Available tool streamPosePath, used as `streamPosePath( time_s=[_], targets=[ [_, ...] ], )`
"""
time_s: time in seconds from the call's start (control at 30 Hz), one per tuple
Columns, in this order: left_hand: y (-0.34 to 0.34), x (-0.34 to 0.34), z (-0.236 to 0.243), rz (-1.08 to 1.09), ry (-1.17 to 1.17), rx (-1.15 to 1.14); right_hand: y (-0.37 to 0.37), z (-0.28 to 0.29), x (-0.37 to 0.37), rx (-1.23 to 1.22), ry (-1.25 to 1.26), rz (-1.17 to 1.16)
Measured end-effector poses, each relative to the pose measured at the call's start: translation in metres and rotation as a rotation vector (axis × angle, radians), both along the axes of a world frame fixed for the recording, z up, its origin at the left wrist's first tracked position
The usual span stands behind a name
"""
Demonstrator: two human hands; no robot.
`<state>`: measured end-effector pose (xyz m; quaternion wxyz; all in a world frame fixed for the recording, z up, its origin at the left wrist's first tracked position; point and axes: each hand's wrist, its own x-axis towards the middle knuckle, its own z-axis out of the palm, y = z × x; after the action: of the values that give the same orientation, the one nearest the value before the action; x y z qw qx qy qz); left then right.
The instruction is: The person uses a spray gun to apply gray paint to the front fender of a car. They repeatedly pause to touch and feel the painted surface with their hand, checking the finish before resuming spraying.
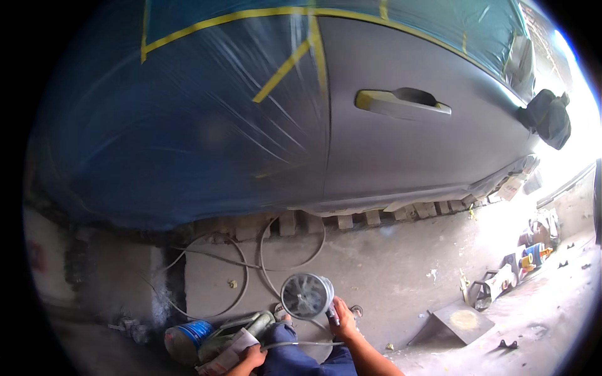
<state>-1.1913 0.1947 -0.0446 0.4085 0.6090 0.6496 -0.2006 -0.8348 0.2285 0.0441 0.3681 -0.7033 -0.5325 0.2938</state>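
Observation:
My right hand (343, 321) is wrapped round the handle of a spray gun, held low in front of my legs. Its round cup (305, 295) faces up and shows a grey, streaky inside. At the lower left my left hand (253, 356) is closed at the edge of a white printed sheet of paper (227, 352); its fingertips are partly hidden. Beside that hand stand a greenish plastic jug (256, 326) and a blue-labelled round tin (196, 332). A thin grey hose (301, 343) crosses over my legs between my hands.
Ahead is a car with a dull grey door (401, 153), blue plastic sheeting (182, 125) and yellow tape (282, 71). A wrapped mirror (550, 119) juts out at right. Hose loops (246, 266) lie on the floor. A metal plate (461, 323) and several containers (533, 257) stand right.

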Motion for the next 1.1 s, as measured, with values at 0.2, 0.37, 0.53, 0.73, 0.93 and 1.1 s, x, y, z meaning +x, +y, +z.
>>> streamPosePath(
  time_s=[0.2, 0.37, 0.53, 0.73, 0.93, 1.1],
  targets=[
    [0.021, -0.005, -0.004, -0.175, -0.004, -0.146, 0.014, 0.085, -0.021, -0.123, -0.363, -0.058],
    [0.047, 0.001, 0.002, -0.194, -0.14, -0.04, -0.003, 0.201, -0.011, 0.241, -0.393, -0.11],
    [0.074, 0.012, 0.027, -0.151, -0.215, -0.019, -0.056, 0.212, -0.006, 0.205, -0.328, -0.124],
    [0.088, -0.02, 0.008, -0.13, -0.184, 0.029, -0.05, 0.11, 0.003, 0.111, -0.434, 0.002],
    [0.097, -0.08, -0.003, -0.011, -0.034, 0.116, -0.036, 0.159, 0.016, 0.387, 0.664, -0.5],
    [0.114, -0.09, 0.02, 0.312, -0.056, -0.124, -0.057, 0.209, 0.027, 0.273, 0.684, -1.05]
  ],
)
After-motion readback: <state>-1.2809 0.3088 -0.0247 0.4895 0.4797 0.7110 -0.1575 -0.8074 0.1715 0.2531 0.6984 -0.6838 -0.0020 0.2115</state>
